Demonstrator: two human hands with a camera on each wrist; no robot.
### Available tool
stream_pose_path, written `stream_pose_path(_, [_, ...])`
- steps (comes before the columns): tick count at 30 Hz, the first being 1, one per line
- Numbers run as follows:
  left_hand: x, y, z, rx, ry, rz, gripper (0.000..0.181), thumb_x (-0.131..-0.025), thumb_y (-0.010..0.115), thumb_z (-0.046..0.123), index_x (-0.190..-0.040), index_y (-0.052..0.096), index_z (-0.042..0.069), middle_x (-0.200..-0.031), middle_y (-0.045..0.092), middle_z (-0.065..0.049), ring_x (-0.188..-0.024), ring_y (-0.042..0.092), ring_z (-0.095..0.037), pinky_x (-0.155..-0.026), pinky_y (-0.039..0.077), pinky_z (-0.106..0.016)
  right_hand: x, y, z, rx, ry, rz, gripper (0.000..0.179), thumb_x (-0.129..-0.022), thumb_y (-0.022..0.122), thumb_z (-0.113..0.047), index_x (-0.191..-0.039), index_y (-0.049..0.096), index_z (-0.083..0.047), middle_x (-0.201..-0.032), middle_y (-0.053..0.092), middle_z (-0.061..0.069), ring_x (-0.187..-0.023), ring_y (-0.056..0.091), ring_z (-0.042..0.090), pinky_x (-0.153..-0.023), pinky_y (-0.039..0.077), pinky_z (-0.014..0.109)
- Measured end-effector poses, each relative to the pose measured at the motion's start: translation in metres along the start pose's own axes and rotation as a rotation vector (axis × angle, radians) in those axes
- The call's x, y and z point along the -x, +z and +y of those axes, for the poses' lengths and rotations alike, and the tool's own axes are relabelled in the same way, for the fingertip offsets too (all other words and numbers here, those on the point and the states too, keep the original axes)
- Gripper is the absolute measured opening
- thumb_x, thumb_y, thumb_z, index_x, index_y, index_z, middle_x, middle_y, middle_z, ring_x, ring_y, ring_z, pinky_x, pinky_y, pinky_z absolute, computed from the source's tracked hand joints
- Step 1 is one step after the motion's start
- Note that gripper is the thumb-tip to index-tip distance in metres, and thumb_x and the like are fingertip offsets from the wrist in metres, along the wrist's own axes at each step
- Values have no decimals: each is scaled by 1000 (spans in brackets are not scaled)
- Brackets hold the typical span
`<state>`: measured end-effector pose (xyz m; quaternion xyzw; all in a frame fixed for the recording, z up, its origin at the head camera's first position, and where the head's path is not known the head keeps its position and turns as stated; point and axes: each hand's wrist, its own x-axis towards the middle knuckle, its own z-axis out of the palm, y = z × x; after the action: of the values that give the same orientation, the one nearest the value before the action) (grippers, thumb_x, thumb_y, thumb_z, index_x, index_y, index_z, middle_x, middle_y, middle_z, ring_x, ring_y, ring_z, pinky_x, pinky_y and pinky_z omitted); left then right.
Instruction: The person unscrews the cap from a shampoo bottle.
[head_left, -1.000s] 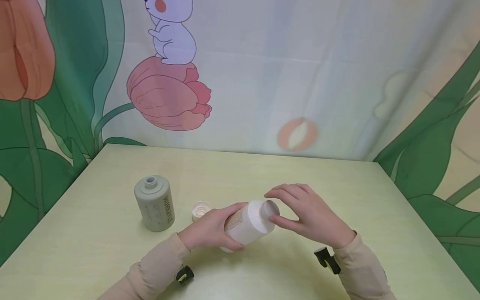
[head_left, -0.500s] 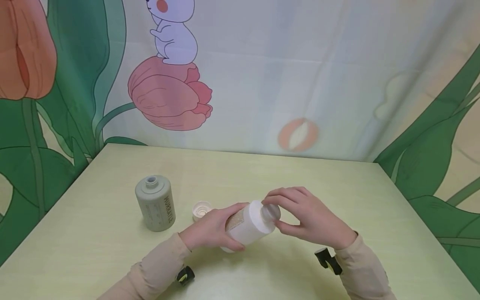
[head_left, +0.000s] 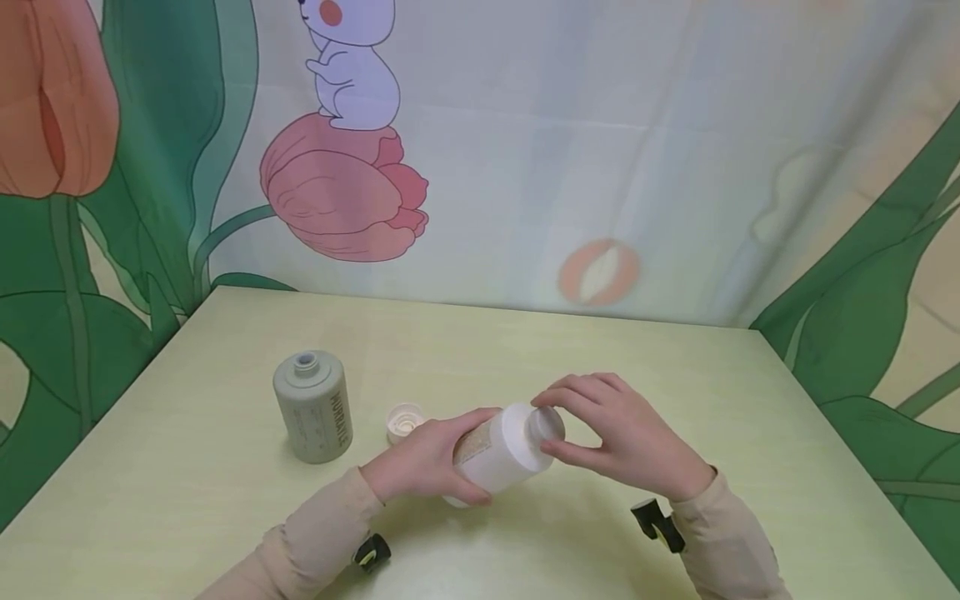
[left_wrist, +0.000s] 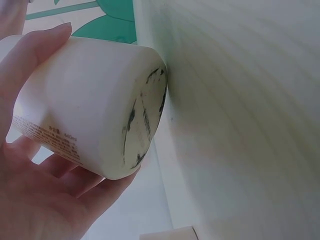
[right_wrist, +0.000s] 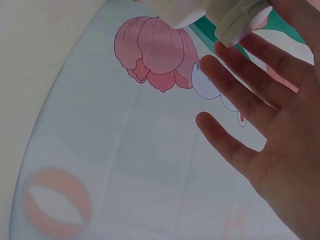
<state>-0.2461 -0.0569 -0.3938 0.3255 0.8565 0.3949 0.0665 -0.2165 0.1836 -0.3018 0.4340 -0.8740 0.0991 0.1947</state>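
A white plastic bottle (head_left: 491, 458) with brown print lies tilted in the air, its neck end up and to the right. My left hand (head_left: 420, 462) grips it round the body, thumb on the near side. The left wrist view shows the bottle's scuffed base (left_wrist: 145, 120) close to the table. At the other end, my right hand (head_left: 611, 433) pinches the white cap (head_left: 546, 425) between thumb and fingertips. In the right wrist view the cap (right_wrist: 240, 22) sits against the thumb and forefinger, while the other fingers are spread fairly straight.
A grey-green bottle (head_left: 313, 408) with an uncovered neck stands upright at the left of the table (head_left: 187, 492). Between it and my left hand lies a loose white round cap (head_left: 405, 422), inside facing up. A printed curtain (head_left: 510, 167) hangs behind the table.
The fingers of my right hand have shifted about the cap, loosening and closing on it again. My left hand keeps its grip on the bottle, which stays nearly in place.
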Motion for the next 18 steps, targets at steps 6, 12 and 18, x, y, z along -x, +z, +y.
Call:
stream_pose_path(6, [-1, 0, -1, -4, 4, 3, 85, -56, 81, 32, -128, 36, 43, -103, 60, 7, -88, 54, -11, -72, 43, -29, 1, -1, 0, -23, -24, -20, 32, -80, 62, -27, -111, 56, -22, -108, 54, -11, -100, 51, 8, -90, 37, 32])
stream_pose_path(12, [1, -1, -1, 8, -11, -7, 86, -56, 81, 32, -129, 36, 40, -105, 60, 5, -90, 54, -12, -73, 44, -31, 2, -2, -2, -31, -11, -59, 40, -80, 64, -29, -118, 53, -22, -114, 53, -12, -106, 50, 8, -91, 36, 32])
stream_pose_path(18, [1, -1, 0, 6, -4, -5, 86, -56, 81, 31, -130, 37, 39, -106, 60, 5, -91, 54, -12, -74, 44, -31, 2, -2, -1, -28, 41, -60, 49, -79, 63, -40, -123, 49, -21, -117, 55, -11, -108, 50, 7, -94, 34, 33])
